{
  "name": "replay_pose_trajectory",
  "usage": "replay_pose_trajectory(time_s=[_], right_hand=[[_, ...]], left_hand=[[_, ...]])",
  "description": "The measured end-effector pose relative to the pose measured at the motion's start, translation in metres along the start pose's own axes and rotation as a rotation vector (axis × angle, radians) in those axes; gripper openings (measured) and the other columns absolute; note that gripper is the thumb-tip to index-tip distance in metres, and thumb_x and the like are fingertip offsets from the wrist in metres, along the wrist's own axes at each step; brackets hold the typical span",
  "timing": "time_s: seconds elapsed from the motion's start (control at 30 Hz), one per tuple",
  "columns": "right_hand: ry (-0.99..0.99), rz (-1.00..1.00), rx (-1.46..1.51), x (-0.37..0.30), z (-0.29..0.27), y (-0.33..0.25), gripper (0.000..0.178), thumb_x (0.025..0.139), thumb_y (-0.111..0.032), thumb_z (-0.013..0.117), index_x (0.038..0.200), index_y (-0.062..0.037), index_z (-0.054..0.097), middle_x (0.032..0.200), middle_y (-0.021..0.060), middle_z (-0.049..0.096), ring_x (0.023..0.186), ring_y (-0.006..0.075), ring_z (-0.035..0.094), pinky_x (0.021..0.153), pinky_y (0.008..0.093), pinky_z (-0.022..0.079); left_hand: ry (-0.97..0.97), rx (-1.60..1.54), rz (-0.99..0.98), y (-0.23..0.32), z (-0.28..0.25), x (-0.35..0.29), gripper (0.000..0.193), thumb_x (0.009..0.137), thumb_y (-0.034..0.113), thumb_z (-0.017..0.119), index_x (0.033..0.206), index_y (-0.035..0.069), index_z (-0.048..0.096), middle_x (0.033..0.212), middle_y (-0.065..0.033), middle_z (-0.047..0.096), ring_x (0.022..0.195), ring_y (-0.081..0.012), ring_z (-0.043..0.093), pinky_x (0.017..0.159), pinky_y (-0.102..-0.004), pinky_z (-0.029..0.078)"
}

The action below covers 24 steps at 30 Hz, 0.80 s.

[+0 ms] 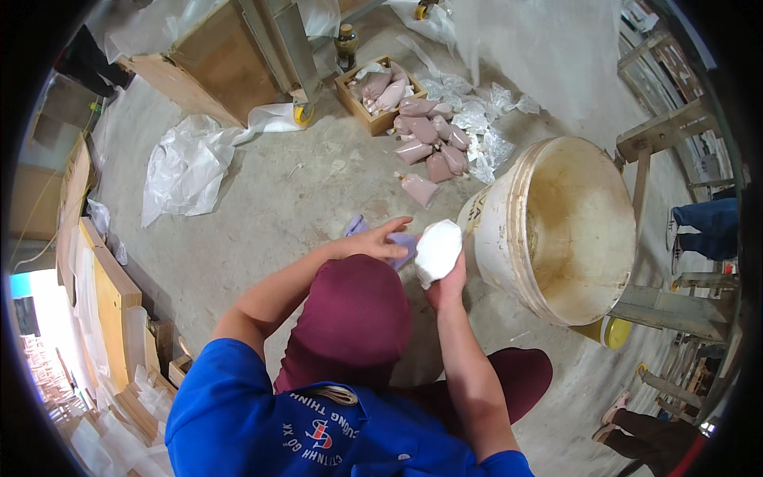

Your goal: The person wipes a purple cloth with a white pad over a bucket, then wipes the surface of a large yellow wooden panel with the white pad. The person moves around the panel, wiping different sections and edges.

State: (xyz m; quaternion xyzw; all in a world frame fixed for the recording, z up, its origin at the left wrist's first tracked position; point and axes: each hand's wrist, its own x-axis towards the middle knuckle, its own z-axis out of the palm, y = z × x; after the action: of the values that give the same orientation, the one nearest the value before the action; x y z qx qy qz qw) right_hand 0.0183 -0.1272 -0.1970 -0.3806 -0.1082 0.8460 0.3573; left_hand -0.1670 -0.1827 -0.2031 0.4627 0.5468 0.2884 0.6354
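My right hand is closed round a white, rounded lump; it is too bright to tell its exact kind. Just left of it, my left hand has its fingers apart and appears to hold nothing. Beneath the left hand a lavender thing shows, partly hidden. Beyond my hands a single tied bag of pinkish-brown material rests on the floor. Several similar bags are heaped behind it. More of them lie in a wooden box.
A large white bucket, stained inside, tilts close to my right hand. Clear plastic sheeting lies at left, with crumpled plastic beside the bags. Farther back stand a jar and a wheeled frame. Other people's legs appear at right.
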Motion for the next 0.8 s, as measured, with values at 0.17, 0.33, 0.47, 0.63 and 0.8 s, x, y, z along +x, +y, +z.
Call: replay_pose_trajectory(time_s=[0.17,0.33,0.47,0.63,0.8], right_hand=[[-0.267,-0.103,-0.268,0.019,0.021,0.029,0.051,0.098,-0.04,0.023,0.135,-0.0063,0.034,0.129,0.0104,0.045,0.116,0.0219,0.045,0.099,0.0332,0.034],[-0.088,-0.419,-0.768,0.054,0.014,0.053,0.038,0.09,-0.017,0.052,0.125,-0.0026,0.047,0.126,0.0116,0.044,0.114,0.0216,0.044,0.097,0.0319,0.034],[0.07,-0.218,-0.805,0.051,-0.01,0.046,0.034,0.087,-0.017,0.056,0.118,-0.0026,0.052,0.104,0.0075,0.054,0.093,0.0146,0.051,0.084,0.0271,0.04],[0.139,-0.198,-0.964,0.048,-0.045,0.047,0.03,0.087,-0.015,0.056,0.115,-0.0042,0.053,0.092,0.0032,0.056,0.086,0.0101,0.051,0.078,0.0241,0.041],[-0.091,-0.361,-1.389,0.057,-0.046,0.064,0.035,0.083,-0.017,0.061,0.115,-0.007,0.053,0.091,0.0044,0.058,0.087,0.018,0.055,0.082,0.03,0.041]], left_hand=[[0.108,-0.913,0.294,0.0,0.019,0.012,0.076,0.078,0.02,0.071,0.138,0.008,0.025,0.13,-0.0114,0.044,0.118,-0.0196,0.044,0.089,-0.035,0.044],[0.363,-0.814,0.126,-0.033,0.001,0.028,0.051,0.076,0.007,0.071,0.121,0.002,0.047,0.111,-0.0051,0.058,0.102,-0.015,0.055,0.088,-0.031,0.045],[0.571,-0.459,0.149,-0.053,-0.051,0.043,0.037,0.077,0.007,0.067,0.112,0.002,0.054,0.099,-0.0032,0.062,0.09,-0.0106,0.057,0.081,-0.0285,0.047],[0.657,0.132,0.291,-0.051,-0.139,0.088,0.044,0.07,0.021,0.069,0.108,0.002,0.057,0.098,-0.012,0.064,0.09,-0.0227,0.061,0.083,-0.0341,0.046],[0.595,0.316,0.013,-0.063,-0.211,0.131,0.067,0.065,0.027,0.073,0.118,-0.005,0.048,0.106,-0.0167,0.061,0.096,-0.0241,0.059,0.086,-0.033,0.045]])
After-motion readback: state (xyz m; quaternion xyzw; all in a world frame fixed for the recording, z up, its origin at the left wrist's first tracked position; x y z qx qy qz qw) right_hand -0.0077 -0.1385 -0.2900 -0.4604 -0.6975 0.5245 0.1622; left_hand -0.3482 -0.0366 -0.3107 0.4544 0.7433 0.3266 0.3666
